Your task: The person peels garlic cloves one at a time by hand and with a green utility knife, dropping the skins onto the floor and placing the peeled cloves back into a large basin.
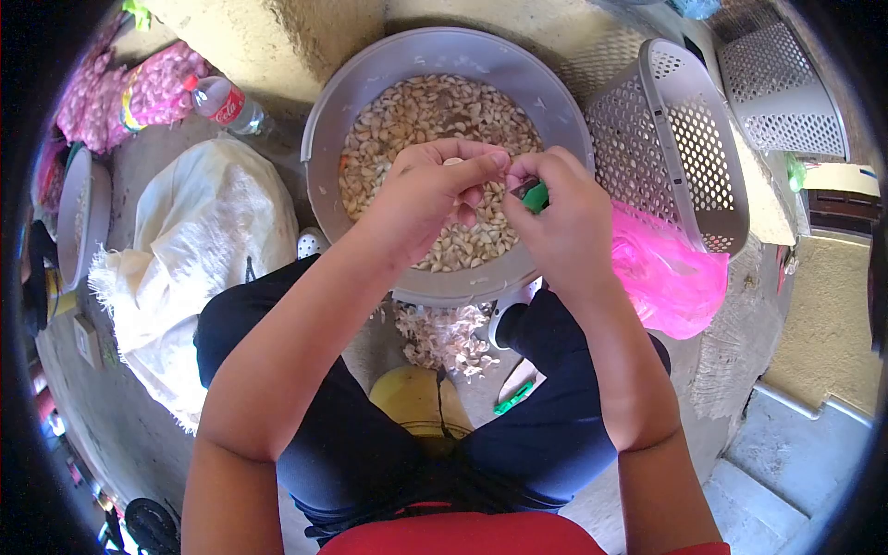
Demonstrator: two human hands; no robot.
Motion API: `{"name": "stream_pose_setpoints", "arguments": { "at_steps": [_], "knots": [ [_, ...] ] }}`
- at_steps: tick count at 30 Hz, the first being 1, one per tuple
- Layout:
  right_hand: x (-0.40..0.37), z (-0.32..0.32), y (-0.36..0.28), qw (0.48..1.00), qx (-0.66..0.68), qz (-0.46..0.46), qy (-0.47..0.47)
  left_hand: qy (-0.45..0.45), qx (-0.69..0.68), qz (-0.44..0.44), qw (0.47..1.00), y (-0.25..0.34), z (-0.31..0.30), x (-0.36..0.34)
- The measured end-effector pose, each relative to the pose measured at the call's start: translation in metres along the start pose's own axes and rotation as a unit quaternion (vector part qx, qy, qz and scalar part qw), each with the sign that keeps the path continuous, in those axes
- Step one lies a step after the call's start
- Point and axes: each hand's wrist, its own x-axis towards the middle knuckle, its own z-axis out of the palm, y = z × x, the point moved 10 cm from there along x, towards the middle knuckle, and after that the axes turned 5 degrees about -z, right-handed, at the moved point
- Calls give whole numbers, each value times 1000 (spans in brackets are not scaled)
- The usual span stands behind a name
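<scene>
Over a large grey basin (326,199), my two hands meet at the fingertips. The basin holds many pale garlic cloves (435,106), seemingly in water. My left hand (435,185) is closed in a pinch, with a small whitish garlic clove (453,161) showing among its fingers. In my right hand (569,203) is a small knife with a green handle (534,196); its fingers are wrapped round it and its blade is mostly hidden. The right thumb and forefinger come up close to the left fingertips.
Garlic skins (444,338) lie below the basin, near a yellow container (416,402) and a green object (513,398). A white sack (208,203) and cola bottle (227,106) stand left. Right are a perforated grey basket (634,139) and pink plastic bag (661,268).
</scene>
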Motion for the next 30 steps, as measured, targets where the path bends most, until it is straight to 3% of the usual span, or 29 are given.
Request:
{"name": "stream_pose_setpoints", "arguments": {
  "at_steps": [11,20,30],
  "knots": [
    [0,13,2,998,-11,-14,-57,-33,17,-7,999,1,1,-1],
    [-2,18,29,984,134,114,-25,-35,28,4,999,6,2,0],
    [3,9,10,996,75,29,-43,-11,45,13,999,1,-6,5]
  ]
}}
